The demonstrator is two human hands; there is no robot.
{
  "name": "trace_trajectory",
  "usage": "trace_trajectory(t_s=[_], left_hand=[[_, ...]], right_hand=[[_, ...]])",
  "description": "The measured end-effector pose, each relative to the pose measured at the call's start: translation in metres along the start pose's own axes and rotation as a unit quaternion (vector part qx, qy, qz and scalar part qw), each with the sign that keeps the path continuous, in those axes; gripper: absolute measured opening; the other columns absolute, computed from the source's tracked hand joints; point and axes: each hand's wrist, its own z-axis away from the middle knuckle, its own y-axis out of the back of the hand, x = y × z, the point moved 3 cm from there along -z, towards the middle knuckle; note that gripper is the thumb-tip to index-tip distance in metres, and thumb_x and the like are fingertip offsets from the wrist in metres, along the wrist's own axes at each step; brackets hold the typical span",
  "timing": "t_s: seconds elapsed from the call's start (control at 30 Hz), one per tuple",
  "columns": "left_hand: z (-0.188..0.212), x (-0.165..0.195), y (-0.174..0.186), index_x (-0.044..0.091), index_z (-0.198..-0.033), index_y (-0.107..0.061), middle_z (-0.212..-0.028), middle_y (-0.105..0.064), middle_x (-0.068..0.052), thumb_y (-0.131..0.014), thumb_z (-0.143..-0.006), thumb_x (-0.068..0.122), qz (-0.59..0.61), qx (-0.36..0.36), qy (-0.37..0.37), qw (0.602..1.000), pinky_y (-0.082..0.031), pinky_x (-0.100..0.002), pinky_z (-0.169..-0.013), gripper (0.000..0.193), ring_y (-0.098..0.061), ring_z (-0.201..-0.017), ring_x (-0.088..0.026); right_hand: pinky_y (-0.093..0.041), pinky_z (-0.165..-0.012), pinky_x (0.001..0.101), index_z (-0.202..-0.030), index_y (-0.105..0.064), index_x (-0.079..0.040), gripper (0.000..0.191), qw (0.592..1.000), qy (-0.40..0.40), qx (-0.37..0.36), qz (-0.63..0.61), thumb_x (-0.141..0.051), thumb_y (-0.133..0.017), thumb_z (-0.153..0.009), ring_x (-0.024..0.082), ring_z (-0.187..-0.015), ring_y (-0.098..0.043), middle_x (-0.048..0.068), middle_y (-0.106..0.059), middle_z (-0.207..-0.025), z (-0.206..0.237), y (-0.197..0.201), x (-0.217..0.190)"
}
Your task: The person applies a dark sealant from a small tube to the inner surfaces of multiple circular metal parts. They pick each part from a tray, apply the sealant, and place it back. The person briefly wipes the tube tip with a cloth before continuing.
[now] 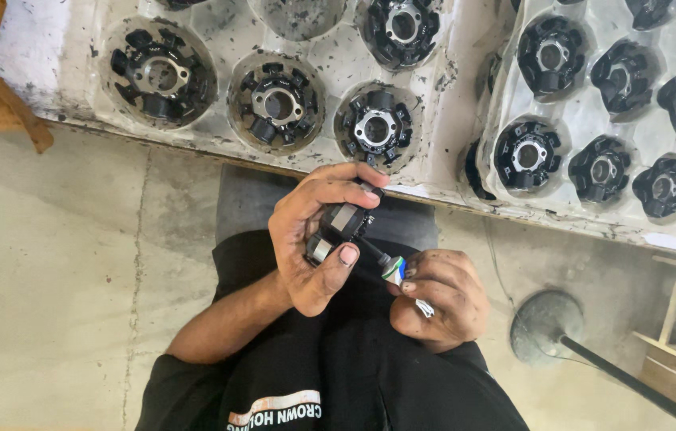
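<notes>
Your left hand [310,239] has its fingers wrapped round a dark wound stator [340,227] held over your lap, just off the counter's [442,172] near edge, while your right hand [438,299] pinches a small tube [395,271] whose nozzle touches it, so you look mid-application and need a steady, sparing squeeze.

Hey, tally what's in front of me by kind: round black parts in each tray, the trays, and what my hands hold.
Round black parts in the left tray: 4
Round black parts in the right tray: 8
Held part in the left hand: 1
Pen-like tool in the right hand: 1
White trays: 2
Total: 16, not counting slivers cut off at the picture's edges.
</notes>
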Motion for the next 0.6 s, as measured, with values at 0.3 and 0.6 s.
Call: trace_trajectory(t_s=[0.3,0.6], left_hand=[[-0.0017,0.0003,0.0006,-0.004,-0.130,-0.060,-0.130,-0.062,-0.025,-0.065,-0.099,0.024,0.014,-0.001,-0.006,1.000,-0.049,-0.028,-0.100,0.042,-0.064,-0.118,-0.021],[0.0039,-0.0051,-0.0012,-0.005,-0.131,-0.058,-0.132,-0.060,-0.025,-0.065,-0.101,0.027,0.068,0.024,0.007,0.997,-0.053,-0.033,-0.104,0.044,-0.063,-0.119,-0.022]], right_hand=[[-0.061,-0.070,0.0365,-0.099,-0.059,-0.007,0.027,1.000,-0.003,0.019,0.008,-0.011,-0.079,-0.081,0.025,-0.078,-0.068,0.008,-0.064,-0.088,-0.0002,-0.0031,-0.0007],[-0.060,-0.070,0.0365,-0.099,-0.059,-0.007,0.028,1.000,-0.007,0.011,0.008,-0.010,-0.080,-0.080,0.025,-0.079,-0.068,0.007,-0.064,-0.089,0.0005,-0.0020,-0.0009]])
